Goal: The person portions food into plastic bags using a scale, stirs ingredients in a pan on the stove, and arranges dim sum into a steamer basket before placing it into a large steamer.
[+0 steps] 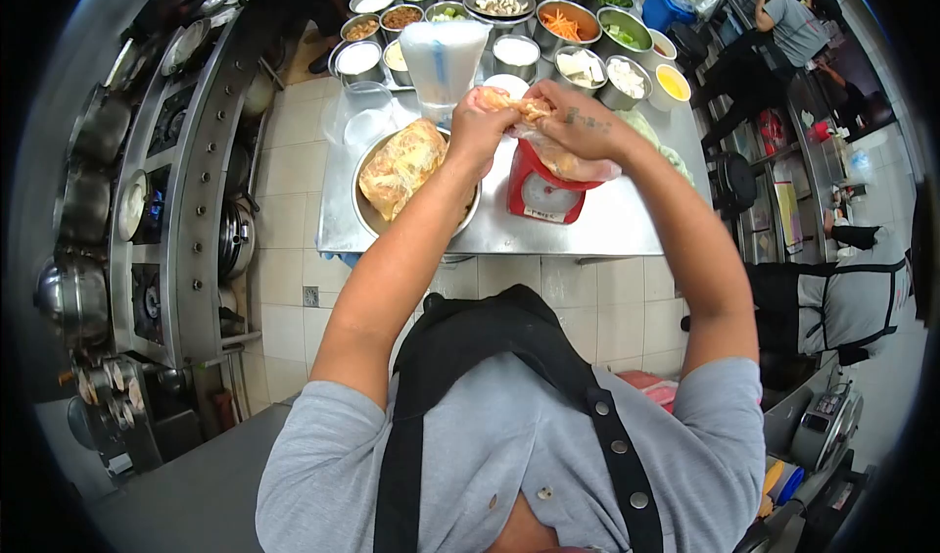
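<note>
Both hands grip the gathered neck of a clear plastic bag (580,167) with orange-brown food inside. The bag's body sits on a red kitchen scale (543,200) with a round dial. My left hand (482,130) pinches the left end of the neck, and my right hand (580,124) closes round its other side. To the left, a metal bowl (471,208) holds a filled bag (399,169) of similar yellow-brown food. Behind my left hand stands a stack of clear plastic bags (443,58). The contents' exact kind cannot be made out.
At the table's far side stand several bowls, including carrot strips (561,26), sliced mushrooms (500,3) and yellow liquid (673,83). A clear plastic tub (360,112) is beside the bags. A stove (176,132) lines the left; co-workers (852,303) stand on the right.
</note>
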Motion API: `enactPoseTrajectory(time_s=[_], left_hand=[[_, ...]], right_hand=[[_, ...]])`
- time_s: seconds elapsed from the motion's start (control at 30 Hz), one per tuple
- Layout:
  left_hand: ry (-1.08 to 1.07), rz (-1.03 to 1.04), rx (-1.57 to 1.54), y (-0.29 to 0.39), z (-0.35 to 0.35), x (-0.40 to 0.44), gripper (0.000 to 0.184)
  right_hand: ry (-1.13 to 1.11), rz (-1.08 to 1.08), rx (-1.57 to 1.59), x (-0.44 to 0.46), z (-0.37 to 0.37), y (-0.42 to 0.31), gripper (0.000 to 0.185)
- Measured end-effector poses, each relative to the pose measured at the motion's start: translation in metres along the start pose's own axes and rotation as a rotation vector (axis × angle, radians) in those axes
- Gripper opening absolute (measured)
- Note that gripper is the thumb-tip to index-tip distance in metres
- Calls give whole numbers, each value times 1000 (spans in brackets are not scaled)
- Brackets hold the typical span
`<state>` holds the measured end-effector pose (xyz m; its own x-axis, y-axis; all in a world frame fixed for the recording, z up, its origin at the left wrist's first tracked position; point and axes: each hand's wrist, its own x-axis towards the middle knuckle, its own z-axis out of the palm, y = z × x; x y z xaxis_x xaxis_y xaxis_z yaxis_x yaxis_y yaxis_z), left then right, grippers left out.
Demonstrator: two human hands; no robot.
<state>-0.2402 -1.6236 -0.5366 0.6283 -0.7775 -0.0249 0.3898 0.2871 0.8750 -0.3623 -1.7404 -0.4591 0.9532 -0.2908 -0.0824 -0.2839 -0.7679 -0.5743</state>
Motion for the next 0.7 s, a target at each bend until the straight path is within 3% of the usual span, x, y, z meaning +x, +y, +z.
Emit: enactPoseTrajectory(time_s=[0.23,0.4,0.5,0.6,0.7], left_hand=[[-52,127,40,2,28,-8,36],[-85,183,153,13,43,-8,32],[-48,160,233,10,40,-1,30],[-2,126,394,9,32,3,30],[134,-84,411,20,28,-7,27]], right_hand=[[-248,45,-649,5,-33,-6,26],[-91,28,-791,-3,-44,-7,23],[-11,128,-688,-12,-51,-15,26],[40,81,-576,-23,-58,-18,26],[105,32,-427,-32,-57,-13,23]])
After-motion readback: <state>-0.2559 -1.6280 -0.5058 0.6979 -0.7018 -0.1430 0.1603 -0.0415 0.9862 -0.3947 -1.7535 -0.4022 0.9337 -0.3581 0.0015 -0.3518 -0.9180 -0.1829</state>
